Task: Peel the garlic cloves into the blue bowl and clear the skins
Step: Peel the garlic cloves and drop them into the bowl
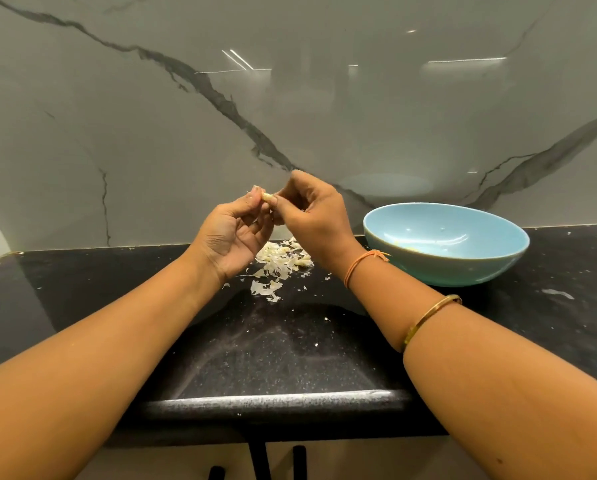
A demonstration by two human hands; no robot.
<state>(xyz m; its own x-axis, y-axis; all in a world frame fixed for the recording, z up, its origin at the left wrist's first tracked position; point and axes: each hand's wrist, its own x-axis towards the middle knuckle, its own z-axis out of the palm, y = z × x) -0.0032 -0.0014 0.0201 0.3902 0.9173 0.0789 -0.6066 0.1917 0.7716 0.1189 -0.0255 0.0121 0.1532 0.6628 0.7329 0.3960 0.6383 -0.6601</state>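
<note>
The garlic clove [266,196] was held up in the air above the counter [290,344], pinched between both hands. The left hand [234,233] had its fingers [255,196] curled narrowly round one end, and the right hand [310,216] pinched the other end with its fingers [283,202]. The clove was mostly hidden by the fingertips, so how much skin remained could not be told. The step looked like stripping the last skin. It would go best if the left hand kept a steady grip without crushing the clove while the right picked at a loose edge and drew it off along the clove's length, directly over the pile of skins [283,259] lying below on the counter, so that scraps fell there and not further afield. The blue bowl [463,268] stood on the counter to the right of the pile, near the right wrist, so dropping the bare clove in would call for only a short reach. A few pale pieces, probably peeled cloves, showed at its bottom. The counter was black and speckled, with stray flakes scattered beyond the pile, which would need sweeping together later. Behind it rose a glossy grey marble wall [186,116] with dark veins, which mirrored ceiling lights and the bowl. Dark cupboard handles [259,459] showed below the counter's front edge.
</note>
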